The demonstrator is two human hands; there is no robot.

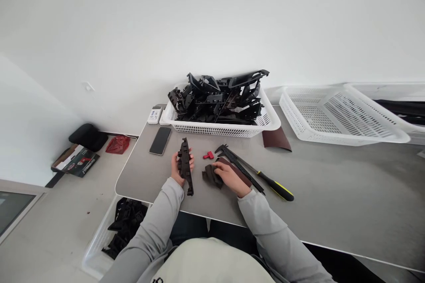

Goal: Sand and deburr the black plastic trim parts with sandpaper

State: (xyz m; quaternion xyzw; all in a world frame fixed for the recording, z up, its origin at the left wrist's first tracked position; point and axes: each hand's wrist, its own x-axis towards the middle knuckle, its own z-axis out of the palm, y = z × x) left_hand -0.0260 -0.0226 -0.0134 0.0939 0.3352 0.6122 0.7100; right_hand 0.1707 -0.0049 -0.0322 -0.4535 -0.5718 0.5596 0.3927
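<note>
My left hand is wrapped round a long black plastic part, held roughly upright above the table. Between the fingers of my right hand is a crumpled dark cloth, low over the tabletop. Beneath and beside the right hand lie a strip of brown sandpaper and a black caliper. A screwdriver with a black and yellow handle rests to the right of them. A small red piece sits just beyond the cloth.
A white basket heaped with black plastic parts stands at the back, a sandpaper sheet by its corner. A phone lies at left. Another white basket is at right. On the floor, a bin holds more parts.
</note>
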